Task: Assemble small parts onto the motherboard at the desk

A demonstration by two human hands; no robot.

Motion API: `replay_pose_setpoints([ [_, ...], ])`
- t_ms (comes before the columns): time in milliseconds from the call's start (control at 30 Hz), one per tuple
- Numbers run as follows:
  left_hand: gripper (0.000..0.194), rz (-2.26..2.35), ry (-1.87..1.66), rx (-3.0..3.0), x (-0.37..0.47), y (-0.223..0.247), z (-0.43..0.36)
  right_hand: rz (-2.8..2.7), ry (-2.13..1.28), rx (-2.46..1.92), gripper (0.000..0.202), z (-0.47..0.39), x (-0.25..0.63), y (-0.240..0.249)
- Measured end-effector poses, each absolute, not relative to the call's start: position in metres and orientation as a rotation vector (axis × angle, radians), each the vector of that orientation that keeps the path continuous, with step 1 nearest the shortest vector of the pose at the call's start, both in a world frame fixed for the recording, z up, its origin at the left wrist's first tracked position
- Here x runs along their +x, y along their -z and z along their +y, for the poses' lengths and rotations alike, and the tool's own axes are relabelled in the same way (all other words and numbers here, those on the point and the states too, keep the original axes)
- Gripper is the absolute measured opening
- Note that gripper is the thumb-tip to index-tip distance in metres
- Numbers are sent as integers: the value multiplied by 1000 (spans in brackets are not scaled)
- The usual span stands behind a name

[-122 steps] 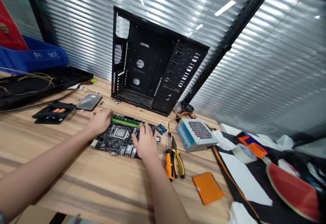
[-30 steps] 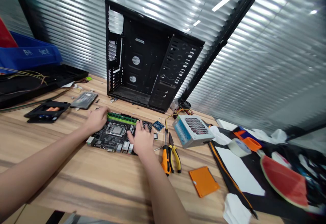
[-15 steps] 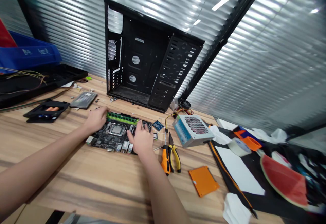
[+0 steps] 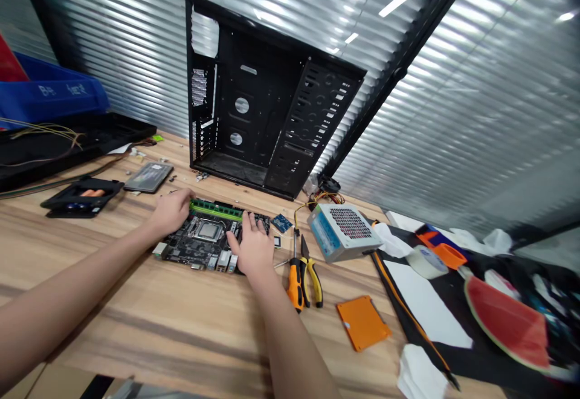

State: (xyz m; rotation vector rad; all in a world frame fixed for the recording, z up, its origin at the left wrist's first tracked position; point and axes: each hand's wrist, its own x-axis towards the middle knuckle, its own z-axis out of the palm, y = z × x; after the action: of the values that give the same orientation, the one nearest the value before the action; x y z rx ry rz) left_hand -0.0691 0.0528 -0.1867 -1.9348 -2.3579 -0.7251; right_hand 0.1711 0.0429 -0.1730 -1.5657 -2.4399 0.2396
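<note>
A dark motherboard (image 4: 188, 248) lies flat on the wooden table, its metal port blocks facing me. A processor (image 4: 209, 230) sits uncovered in its socket. Along the board's far edge runs a green RAM module (image 4: 217, 208) in its slot. My left hand (image 4: 173, 210) is closed at the far left corner of the board, by one end of the module; its fingertips are partly hidden. Over the board's right side rests my right hand (image 4: 254, 245), fingers stretched and apart, tips near the module's other end.
Behind stands an open black computer case (image 4: 267, 97). On the right are a screwdriver (image 4: 295, 284), pliers (image 4: 312, 275), a power supply (image 4: 342, 233) and an orange plate (image 4: 363, 323). To the left lie a hard drive (image 4: 148, 177) and a black bracket (image 4: 67, 199).
Both hands keep nearly the same places on the motherboard. The fingers of my right hand have shifted very slightly; the view has moved a little.
</note>
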Motion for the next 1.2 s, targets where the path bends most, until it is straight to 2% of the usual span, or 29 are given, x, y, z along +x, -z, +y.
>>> replay_pose_setpoints([
  [1200, 35, -2377, 718, -1923, -69, 187, 53, -2433, -292, -1618, 68, 42, 167, 169],
])
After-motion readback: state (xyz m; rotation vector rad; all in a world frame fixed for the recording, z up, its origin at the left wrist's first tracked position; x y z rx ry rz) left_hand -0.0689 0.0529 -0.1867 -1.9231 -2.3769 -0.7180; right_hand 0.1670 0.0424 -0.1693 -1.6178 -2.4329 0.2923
